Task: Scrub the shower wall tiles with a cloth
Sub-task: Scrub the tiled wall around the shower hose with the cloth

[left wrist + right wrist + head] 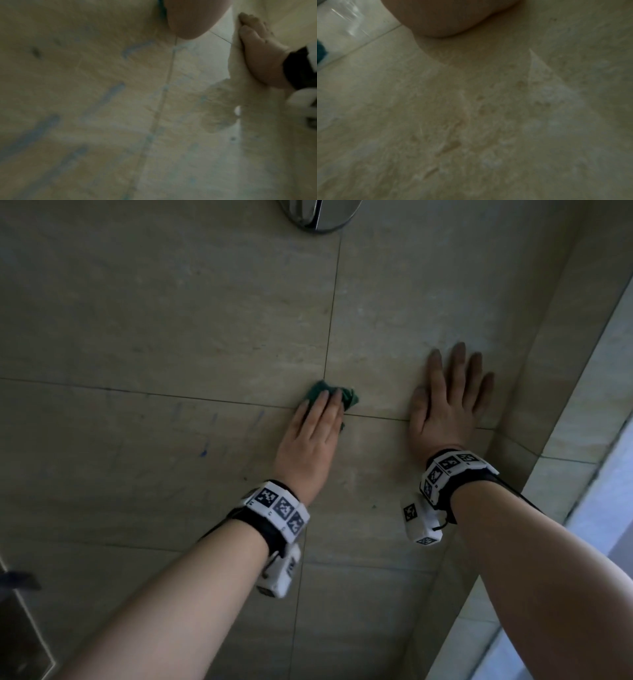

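Note:
A crumpled green cloth (346,396) lies against the beige wall tiles (171,320), just where four tiles meet. My left hand (317,419) presses flat on the cloth with straight fingers, covering most of it. My right hand (448,395) lies spread flat on the bare tile to the right, apart from the cloth. In the left wrist view the right hand (257,54) shows edge-on against the wall, and blue streaks (109,94) mark the tile. The right wrist view has a sliver of the cloth (321,51) at its left edge.
A chrome shower fitting (318,215) sits on the wall above. Faint blue marks (205,451) lie on the tile left of my left hand. The wall ends at a corner edge (534,392) on the right. A dark fixture (17,580) juts in at lower left.

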